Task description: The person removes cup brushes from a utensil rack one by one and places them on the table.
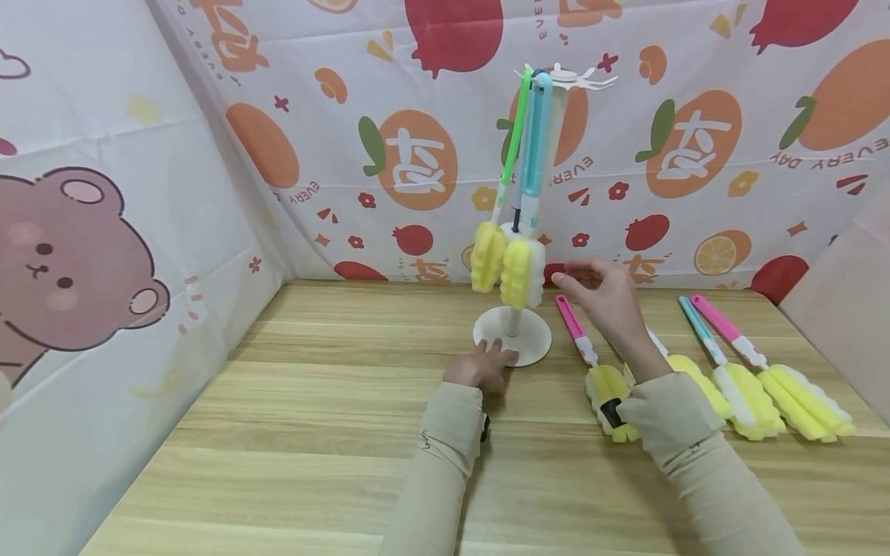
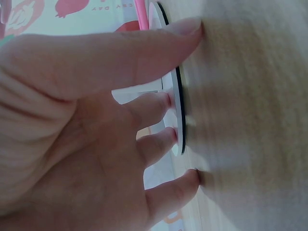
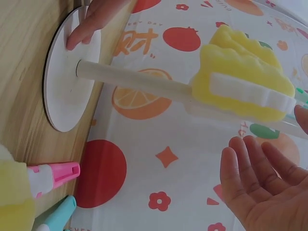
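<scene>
A white rack with a round base (image 1: 531,340) and a tall post (image 3: 139,81) stands on the table. From its top hook ring (image 1: 566,76) hang sponge brushes, including a green-handled brush (image 1: 513,147) and a teal-handled brush (image 1: 538,139), yellow and white sponge heads down. Fingertips of my left hand (image 1: 480,369) press on the base's front edge, the fingers spread; its thumb (image 2: 110,60) reaches past the rim. My right hand (image 1: 603,297) is raised right of the hanging sponges, palm turned toward them, fingers relaxed and holding nothing.
Right of the rack, several sponge brushes lie on the wooden table (image 1: 313,401): a pink-handled one (image 1: 606,386) nearest, one partly hidden under my right forearm (image 1: 698,378), then a teal-handled one (image 1: 747,401) and another pink-handled one (image 1: 799,398). A fruit-printed cloth (image 1: 278,69) hangs behind.
</scene>
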The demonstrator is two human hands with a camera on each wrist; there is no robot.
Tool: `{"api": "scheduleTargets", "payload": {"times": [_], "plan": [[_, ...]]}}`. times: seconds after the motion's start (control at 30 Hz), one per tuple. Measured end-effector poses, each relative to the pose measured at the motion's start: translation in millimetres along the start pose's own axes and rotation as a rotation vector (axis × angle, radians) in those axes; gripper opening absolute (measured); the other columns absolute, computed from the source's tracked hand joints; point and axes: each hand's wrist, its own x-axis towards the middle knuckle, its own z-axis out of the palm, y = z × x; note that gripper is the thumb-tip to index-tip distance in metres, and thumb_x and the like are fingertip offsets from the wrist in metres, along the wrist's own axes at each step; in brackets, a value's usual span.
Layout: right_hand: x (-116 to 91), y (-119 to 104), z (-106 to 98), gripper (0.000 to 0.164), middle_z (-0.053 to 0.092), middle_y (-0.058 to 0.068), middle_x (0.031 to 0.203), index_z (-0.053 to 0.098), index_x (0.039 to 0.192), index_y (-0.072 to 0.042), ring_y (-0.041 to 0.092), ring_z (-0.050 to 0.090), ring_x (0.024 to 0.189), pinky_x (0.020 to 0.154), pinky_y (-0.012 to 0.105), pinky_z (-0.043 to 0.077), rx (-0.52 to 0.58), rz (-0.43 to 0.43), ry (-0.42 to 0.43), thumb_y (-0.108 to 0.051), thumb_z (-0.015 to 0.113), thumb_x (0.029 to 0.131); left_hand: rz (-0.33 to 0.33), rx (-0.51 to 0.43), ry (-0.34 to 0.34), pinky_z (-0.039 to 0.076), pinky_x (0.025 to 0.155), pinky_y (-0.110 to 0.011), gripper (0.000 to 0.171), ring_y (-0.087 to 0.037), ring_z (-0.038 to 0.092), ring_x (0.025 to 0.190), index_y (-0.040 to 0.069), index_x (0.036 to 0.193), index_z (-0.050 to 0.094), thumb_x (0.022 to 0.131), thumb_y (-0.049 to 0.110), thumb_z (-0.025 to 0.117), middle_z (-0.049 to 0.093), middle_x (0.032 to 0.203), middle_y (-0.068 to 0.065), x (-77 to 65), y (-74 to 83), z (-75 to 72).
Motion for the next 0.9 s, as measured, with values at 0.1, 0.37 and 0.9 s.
{"api": "scheduleTargets", "payload": {"times": [0.1,0.37,0.9], "plan": [[0.2,-0.8,2.7,0.050,0.058,0.007,0.107,0.056,0.115,-0.008,0.016,0.053,0.093,0.080,0.037,0.050,0.014,-0.008,-0.005,-0.043,0.064,0.080,0.006,-0.002,0.000,0.034,0.095,-0.053,0.070,-0.023,0.004,0.133,0.030,0.138,0.034,0.077,0.009,0.061,0.011,0.151,-0.002,-0.3,0.1,-0.1],[1.4,-4.1,7.7,0.051,0.058,0.010,0.111,0.052,0.120,-0.008,0.019,0.052,0.095,0.082,0.042,0.048,0.002,-0.033,0.012,-0.037,0.066,0.080,0.004,-0.003,-0.001,0.034,0.095,-0.052,0.070,-0.023,0.004,0.133,0.031,0.138,0.034,0.077,0.009,0.061,0.011,0.151,-0.002,0.2,0.4,0.0],[1.6,-10.7,17.3,0.052,0.057,0.010,0.110,0.048,0.123,-0.007,0.018,0.052,0.095,0.086,0.041,0.046,0.038,-0.055,0.002,-0.029,0.068,0.080,0.007,0.002,0.005,0.036,0.092,-0.052,0.070,-0.023,0.005,0.133,0.031,0.137,0.035,0.077,0.010,0.061,0.012,0.150,-0.002,-0.9,0.6,-0.8]]}}
